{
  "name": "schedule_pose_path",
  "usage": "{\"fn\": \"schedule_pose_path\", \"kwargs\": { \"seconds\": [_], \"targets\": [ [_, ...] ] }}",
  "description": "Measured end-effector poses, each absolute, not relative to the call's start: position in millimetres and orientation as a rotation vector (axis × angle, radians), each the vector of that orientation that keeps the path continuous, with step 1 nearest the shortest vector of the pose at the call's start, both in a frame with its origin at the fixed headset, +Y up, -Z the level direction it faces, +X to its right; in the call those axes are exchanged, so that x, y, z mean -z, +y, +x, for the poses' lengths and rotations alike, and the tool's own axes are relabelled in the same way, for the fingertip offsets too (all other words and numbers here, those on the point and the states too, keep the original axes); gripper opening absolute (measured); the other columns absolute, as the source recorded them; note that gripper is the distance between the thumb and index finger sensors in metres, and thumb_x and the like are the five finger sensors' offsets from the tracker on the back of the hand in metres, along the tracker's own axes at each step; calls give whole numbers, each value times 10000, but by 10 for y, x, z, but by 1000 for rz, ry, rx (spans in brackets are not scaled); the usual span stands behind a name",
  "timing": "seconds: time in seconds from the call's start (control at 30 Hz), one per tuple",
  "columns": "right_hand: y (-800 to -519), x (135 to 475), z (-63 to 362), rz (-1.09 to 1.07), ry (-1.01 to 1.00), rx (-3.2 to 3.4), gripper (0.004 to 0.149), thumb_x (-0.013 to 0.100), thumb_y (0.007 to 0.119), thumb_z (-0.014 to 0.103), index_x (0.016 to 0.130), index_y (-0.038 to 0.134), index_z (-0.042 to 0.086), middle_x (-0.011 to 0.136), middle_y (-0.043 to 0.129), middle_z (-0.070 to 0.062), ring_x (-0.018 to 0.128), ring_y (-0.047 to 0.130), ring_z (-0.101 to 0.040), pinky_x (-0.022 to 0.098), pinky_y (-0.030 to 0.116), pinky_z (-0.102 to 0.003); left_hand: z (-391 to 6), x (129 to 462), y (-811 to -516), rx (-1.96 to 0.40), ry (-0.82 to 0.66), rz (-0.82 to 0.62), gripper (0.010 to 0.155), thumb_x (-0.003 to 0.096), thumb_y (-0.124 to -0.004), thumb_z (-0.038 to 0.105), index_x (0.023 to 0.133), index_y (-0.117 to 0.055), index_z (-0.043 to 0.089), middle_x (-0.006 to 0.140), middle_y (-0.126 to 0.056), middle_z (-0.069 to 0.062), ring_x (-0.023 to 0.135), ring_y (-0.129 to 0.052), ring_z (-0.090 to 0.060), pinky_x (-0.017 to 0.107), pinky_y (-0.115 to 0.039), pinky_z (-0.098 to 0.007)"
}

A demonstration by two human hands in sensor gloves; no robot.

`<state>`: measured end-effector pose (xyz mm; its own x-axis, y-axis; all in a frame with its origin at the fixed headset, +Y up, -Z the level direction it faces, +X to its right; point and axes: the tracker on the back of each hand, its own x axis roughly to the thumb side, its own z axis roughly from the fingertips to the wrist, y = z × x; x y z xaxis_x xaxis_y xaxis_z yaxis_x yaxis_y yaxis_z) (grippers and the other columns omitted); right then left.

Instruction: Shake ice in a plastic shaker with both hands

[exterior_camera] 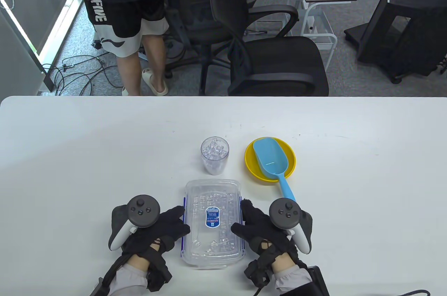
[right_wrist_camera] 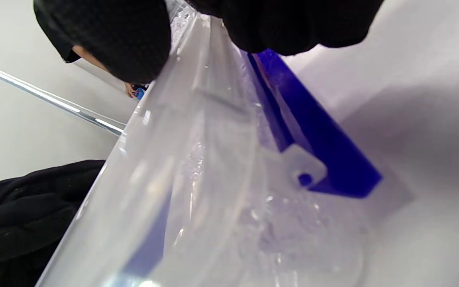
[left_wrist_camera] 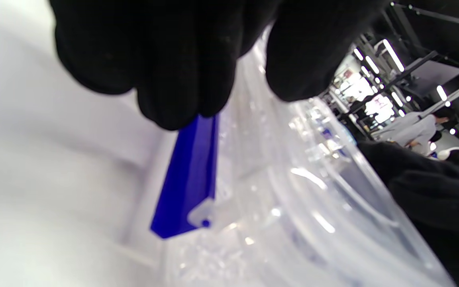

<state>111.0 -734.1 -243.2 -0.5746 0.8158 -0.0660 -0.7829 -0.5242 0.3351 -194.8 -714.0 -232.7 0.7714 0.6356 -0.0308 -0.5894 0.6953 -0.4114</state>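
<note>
A clear plastic shaker cup [exterior_camera: 214, 156] holding ice cubes stands upright mid-table, uncovered. In front of it lies a clear lidded ice box [exterior_camera: 213, 191] with blue side latches, ice inside. My left hand [exterior_camera: 176, 221] holds the box's left edge, fingers over the blue latch [left_wrist_camera: 189, 179] and thumb on the lid. My right hand [exterior_camera: 241, 219] holds the right edge the same way, fingers over its blue latch [right_wrist_camera: 317, 151]. The box [left_wrist_camera: 293, 199] fills both wrist views [right_wrist_camera: 197, 167]. Neither hand touches the cup.
A yellow bowl [exterior_camera: 249, 165] with a light-blue scoop [exterior_camera: 270, 160] in it sits right of the cup, the scoop handle pointing toward my right hand. Beyond the table's far edge stand an office chair [exterior_camera: 272, 62] and a person [exterior_camera: 132, 23].
</note>
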Motion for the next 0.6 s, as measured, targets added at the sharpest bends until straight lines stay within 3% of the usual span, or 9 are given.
{"fn": "schedule_pose_path", "kwargs": {
  "seconds": [0.27, 0.37, 0.47, 0.6],
  "targets": [
    [-7384, 2448, 1094, 74, 444, -2207, 721, 492, 848, 286, 1049, 466, 34, 1010, 563, -314, 811, 654, -527, 570, 641, -617, -1908, 2326, -7170, -646, -95, -443, 682, 565, -878, 400, 1085, -650, 22, 882, -943, -180, 714, -1005, -323, 528, -867, -512],
    [-7434, 2469, 1095, 48, 496, -2186, 766, 501, 826, 329, 1056, 397, 22, 1044, 464, -339, 868, 592, -565, 585, 623, -642, -1894, 2339, -7272, -749, -99, -517, 830, 590, -819, 378, 1184, -343, 47, 1113, -619, -313, 952, -760, -480, 614, -758, -631],
    [-7487, 2484, 1118, 12, 552, -2130, 814, 501, 820, 356, 1050, 336, -2, 1044, 408, -376, 872, 600, -606, 576, 652, -651, -1862, 2339, -7437, -931, -111, -677, 841, 638, -684, 345, 1157, -87, 58, 1148, -300, -412, 994, -586, -604, 631, -665, -712],
    [-7541, 2495, 1147, -19, 594, -2071, 843, 495, 826, 381, 1048, 317, 1, 1029, 428, -391, 800, 750, -558, 499, 765, -603, -1833, 2333, -7525, -977, -96, -726, 846, 674, -589, 412, 1107, 45, 54, 1125, -234, -444, 979, -641, -543, 596, -685, -737]
  ]
}}
